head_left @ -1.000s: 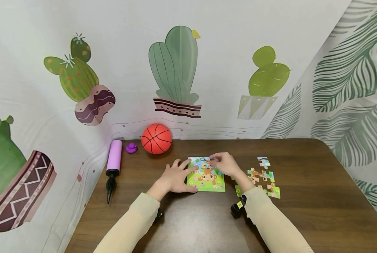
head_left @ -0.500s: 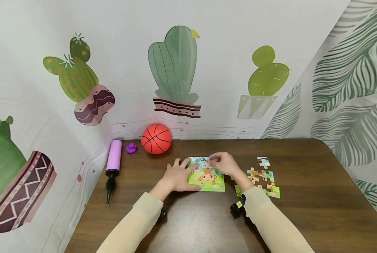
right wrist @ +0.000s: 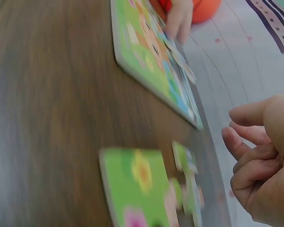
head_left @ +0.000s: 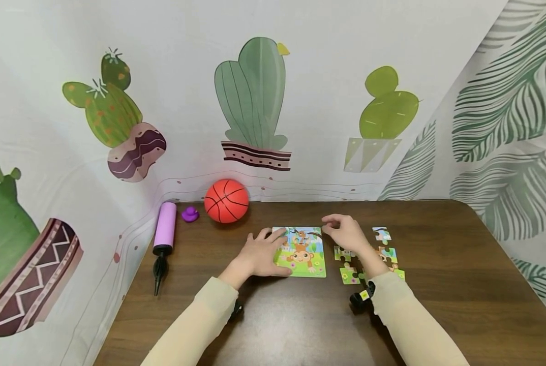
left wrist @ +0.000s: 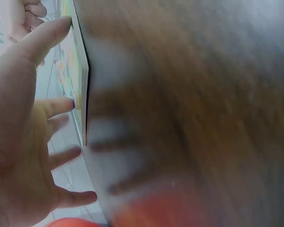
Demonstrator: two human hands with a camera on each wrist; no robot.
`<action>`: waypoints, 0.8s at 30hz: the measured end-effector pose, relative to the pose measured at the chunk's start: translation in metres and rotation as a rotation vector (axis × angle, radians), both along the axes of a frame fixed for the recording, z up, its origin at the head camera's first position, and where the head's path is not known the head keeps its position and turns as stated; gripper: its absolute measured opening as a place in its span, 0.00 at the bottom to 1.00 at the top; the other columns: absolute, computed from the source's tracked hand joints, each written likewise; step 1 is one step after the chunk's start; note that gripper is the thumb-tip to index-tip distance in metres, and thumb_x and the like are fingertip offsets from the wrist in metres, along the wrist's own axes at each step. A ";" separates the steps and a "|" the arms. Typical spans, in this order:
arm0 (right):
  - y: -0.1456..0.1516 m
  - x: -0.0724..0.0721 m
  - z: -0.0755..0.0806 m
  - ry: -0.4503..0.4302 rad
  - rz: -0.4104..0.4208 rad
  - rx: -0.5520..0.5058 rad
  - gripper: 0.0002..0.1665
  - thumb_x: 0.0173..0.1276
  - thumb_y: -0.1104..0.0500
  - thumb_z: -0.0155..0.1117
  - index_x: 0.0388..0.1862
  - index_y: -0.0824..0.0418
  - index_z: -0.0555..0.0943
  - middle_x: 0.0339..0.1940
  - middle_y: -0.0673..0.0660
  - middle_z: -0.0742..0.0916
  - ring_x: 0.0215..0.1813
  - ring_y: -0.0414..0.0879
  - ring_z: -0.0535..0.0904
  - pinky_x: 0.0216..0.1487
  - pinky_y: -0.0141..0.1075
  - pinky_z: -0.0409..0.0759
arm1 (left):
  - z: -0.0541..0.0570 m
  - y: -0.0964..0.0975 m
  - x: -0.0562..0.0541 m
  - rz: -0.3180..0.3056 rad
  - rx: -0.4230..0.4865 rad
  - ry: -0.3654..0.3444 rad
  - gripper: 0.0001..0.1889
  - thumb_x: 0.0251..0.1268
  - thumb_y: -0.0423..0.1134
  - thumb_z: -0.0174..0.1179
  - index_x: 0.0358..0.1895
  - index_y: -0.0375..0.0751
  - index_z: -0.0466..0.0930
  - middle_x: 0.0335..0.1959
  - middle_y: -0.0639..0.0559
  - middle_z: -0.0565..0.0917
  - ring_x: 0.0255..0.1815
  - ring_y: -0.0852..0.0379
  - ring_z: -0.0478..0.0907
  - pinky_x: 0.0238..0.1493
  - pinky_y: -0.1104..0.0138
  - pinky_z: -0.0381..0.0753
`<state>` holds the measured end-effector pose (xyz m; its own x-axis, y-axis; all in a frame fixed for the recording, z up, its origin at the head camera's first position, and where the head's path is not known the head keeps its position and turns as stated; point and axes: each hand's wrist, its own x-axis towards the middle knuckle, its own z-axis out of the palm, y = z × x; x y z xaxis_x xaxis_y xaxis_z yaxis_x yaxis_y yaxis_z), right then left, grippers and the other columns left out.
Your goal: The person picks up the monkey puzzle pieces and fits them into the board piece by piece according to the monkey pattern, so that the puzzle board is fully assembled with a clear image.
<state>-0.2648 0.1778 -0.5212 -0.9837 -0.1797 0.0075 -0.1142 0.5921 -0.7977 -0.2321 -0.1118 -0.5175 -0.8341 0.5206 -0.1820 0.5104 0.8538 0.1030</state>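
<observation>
A puzzle board (head_left: 317,260) with a monkey picture lies flat mid-table in the head view. My left hand (head_left: 258,255) spreads over its left side; the thumb and fingertips touch the board, as the left wrist view also shows at the board edge (left wrist: 84,85). My right hand (head_left: 346,235) hovers just right of the board with loosely bent fingers and nothing between them. In the right wrist view one puzzle piece (right wrist: 181,61) sits slightly raised on the board. Below the right hand are loose puzzle pieces (head_left: 349,275), partly hidden by the wrist.
More puzzle pieces (head_left: 382,234) lie to the right. Toward the back left stand a red ball (head_left: 226,201) with basketball lines, a purple rubber duck (head_left: 190,214) and a pink hand pump (head_left: 165,229). A cactus-print cloth (head_left: 319,101) hangs behind the table.
My right hand has let go at the top of the board and moved right, off it, uncovering the upper right of the picture. The left hand has stayed nearly still.
</observation>
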 end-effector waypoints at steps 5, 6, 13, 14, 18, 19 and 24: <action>0.030 0.004 0.001 0.008 -0.056 0.031 0.20 0.77 0.56 0.64 0.62 0.63 0.84 0.51 0.63 0.87 0.25 0.48 0.73 0.28 0.41 0.72 | 0.000 0.003 0.000 -0.026 -0.004 0.007 0.55 0.56 0.81 0.57 0.82 0.51 0.61 0.82 0.57 0.60 0.82 0.48 0.54 0.70 0.31 0.58; 0.036 0.005 0.001 0.016 -0.070 0.046 0.20 0.76 0.56 0.64 0.62 0.63 0.84 0.51 0.63 0.87 0.28 0.48 0.75 0.30 0.41 0.72 | 0.001 0.003 0.000 -0.025 -0.005 0.009 0.55 0.56 0.81 0.57 0.82 0.50 0.62 0.82 0.57 0.61 0.82 0.48 0.54 0.70 0.32 0.58; 0.080 0.014 0.002 0.035 -0.137 0.087 0.21 0.78 0.56 0.62 0.63 0.66 0.82 0.52 0.66 0.86 0.37 0.52 0.80 0.35 0.42 0.75 | 0.001 0.003 0.000 -0.025 -0.010 0.015 0.55 0.55 0.81 0.57 0.82 0.50 0.62 0.82 0.56 0.62 0.81 0.49 0.55 0.70 0.33 0.59; 0.085 0.015 0.002 0.034 -0.146 0.087 0.21 0.78 0.56 0.62 0.63 0.66 0.82 0.51 0.66 0.86 0.37 0.51 0.79 0.35 0.42 0.75 | 0.001 0.003 0.000 -0.026 -0.010 0.017 0.55 0.55 0.81 0.57 0.81 0.50 0.63 0.82 0.56 0.62 0.81 0.49 0.56 0.70 0.33 0.60; 0.103 0.020 0.000 0.031 -0.183 0.088 0.21 0.78 0.56 0.63 0.62 0.67 0.82 0.49 0.65 0.86 0.36 0.50 0.79 0.34 0.41 0.75 | 0.000 0.003 0.000 -0.028 -0.006 0.021 0.55 0.55 0.81 0.57 0.81 0.50 0.63 0.82 0.55 0.62 0.81 0.48 0.56 0.70 0.33 0.61; 0.107 0.020 -0.001 0.031 -0.191 0.093 0.21 0.78 0.55 0.63 0.62 0.67 0.82 0.48 0.65 0.86 0.36 0.50 0.79 0.34 0.40 0.75 | 0.000 0.003 0.000 -0.030 -0.004 0.021 0.55 0.55 0.80 0.57 0.82 0.50 0.62 0.82 0.55 0.62 0.81 0.48 0.56 0.70 0.34 0.61; 0.125 0.025 -0.004 0.033 -0.216 0.120 0.22 0.78 0.55 0.62 0.61 0.68 0.82 0.49 0.66 0.86 0.39 0.52 0.80 0.35 0.41 0.76 | 0.001 0.004 0.000 -0.035 0.007 0.021 0.55 0.57 0.79 0.58 0.83 0.52 0.59 0.82 0.55 0.60 0.81 0.47 0.55 0.70 0.34 0.61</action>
